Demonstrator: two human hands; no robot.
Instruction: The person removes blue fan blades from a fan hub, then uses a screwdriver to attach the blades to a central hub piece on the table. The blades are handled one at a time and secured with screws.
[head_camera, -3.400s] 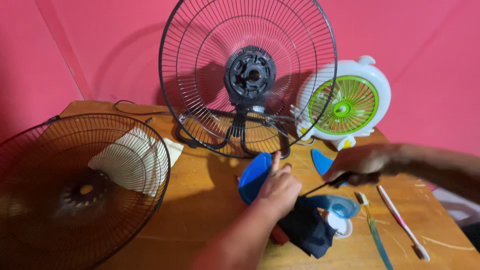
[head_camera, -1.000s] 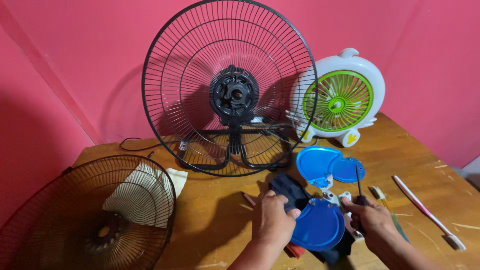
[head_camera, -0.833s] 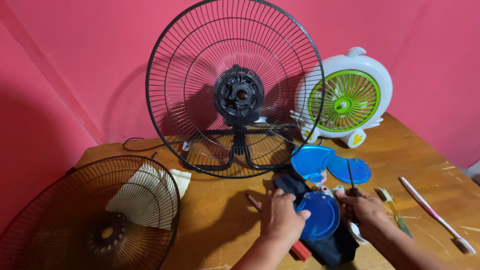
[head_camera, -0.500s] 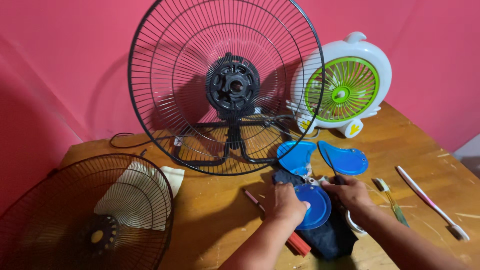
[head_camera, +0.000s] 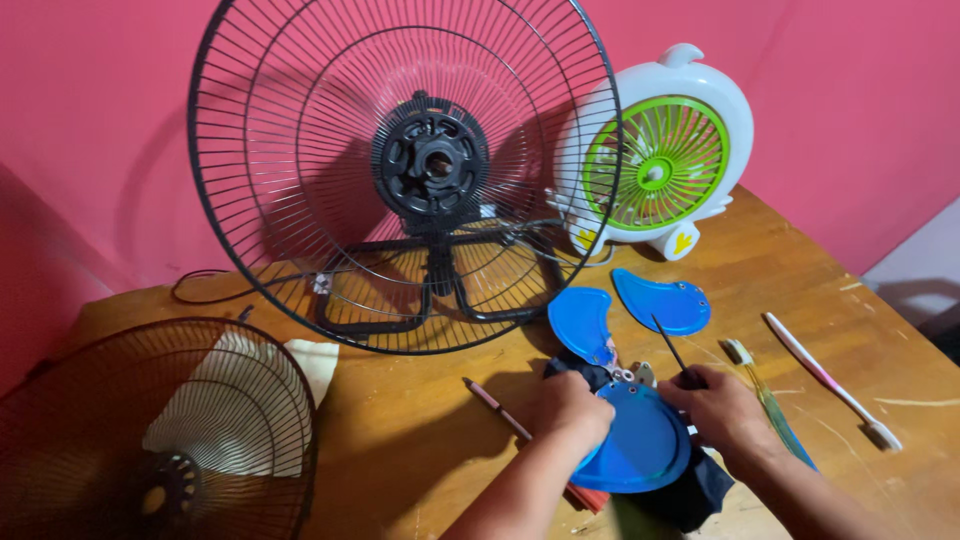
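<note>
My left hand (head_camera: 572, 408) is closed on the near edge of the blue fan blade (head_camera: 636, 448), pressing it down on a dark cloth (head_camera: 690, 495), I think so it does not slide on the table (head_camera: 420, 440). My right hand (head_camera: 722, 412) is closed around a thin black screwdriver (head_camera: 672, 352); its shaft points to 11 o'clock, away from me, and I cannot tell where the tip rests. The blade sits at 6 o'clock, in front of the big black fan cage (head_camera: 405, 175), which stands upright on its frame. Two other blue blades (head_camera: 662, 302) lie flat just beyond my hands. At 8 o'clock the second cage (head_camera: 150, 430) lies like a bowl, over a pale cloth. The small white and green fan (head_camera: 660, 160) stands at 1 o'clock. A toothbrush (head_camera: 828, 380) lies at 3 o'clock, a red pencil (head_camera: 497, 408) at my left wrist
</note>
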